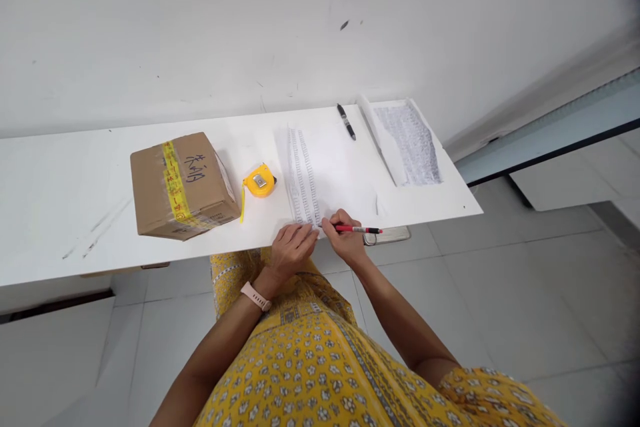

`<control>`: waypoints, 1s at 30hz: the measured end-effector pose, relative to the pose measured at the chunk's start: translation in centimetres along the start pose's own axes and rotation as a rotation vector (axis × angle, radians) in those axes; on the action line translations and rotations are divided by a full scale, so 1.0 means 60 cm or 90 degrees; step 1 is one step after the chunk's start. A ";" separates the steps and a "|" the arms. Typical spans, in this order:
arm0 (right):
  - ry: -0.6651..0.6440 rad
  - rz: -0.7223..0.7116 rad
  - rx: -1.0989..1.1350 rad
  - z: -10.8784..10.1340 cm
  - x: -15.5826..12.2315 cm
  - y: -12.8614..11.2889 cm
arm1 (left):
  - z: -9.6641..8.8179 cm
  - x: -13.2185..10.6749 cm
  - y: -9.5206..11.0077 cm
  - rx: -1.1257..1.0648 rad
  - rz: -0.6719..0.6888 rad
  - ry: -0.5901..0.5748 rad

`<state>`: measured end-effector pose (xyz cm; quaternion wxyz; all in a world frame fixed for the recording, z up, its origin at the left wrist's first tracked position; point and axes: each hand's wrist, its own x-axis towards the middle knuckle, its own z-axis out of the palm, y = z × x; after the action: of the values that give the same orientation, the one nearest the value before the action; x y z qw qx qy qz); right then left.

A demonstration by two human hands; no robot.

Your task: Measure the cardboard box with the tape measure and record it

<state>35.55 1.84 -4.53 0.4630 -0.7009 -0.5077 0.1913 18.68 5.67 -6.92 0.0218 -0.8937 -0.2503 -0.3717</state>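
Observation:
A white sheet of paper lies near the table's front edge, with columns of small written marks down its left part. My right hand is closed around a red pen, its tip at the lower end of the marked columns. Beside it, my left hand rests at the bottom edge of the sheet, fingers stretched out and lying flat. A pink band circles my left wrist. To the left of the paper sits a yellow tape measure with a short length of tape drawn out.
A taped cardboard box stands on the white table at the left. A black pen lies behind the paper's right part. Farther right is another paper densely covered with writing. The wall rises directly behind the table.

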 end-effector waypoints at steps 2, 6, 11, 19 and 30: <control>-0.001 -0.007 -0.018 0.000 0.001 -0.001 | 0.000 -0.001 0.000 -0.005 0.002 0.004; -0.004 -0.018 -0.033 -0.002 0.001 -0.001 | 0.002 -0.002 0.000 -0.011 -0.004 0.018; -0.003 -0.024 -0.041 -0.001 0.001 -0.001 | 0.001 0.000 0.000 -0.016 0.003 0.031; -0.008 -0.032 -0.032 -0.002 0.001 0.002 | -0.003 0.005 0.002 0.001 0.004 0.035; -0.009 -0.017 -0.023 -0.003 0.001 0.001 | 0.001 -0.002 0.001 -0.006 -0.011 -0.002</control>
<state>35.73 1.80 -4.49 0.4494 -0.7007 -0.5238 0.1811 18.69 5.56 -7.05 0.0139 -0.8923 -0.2562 -0.3713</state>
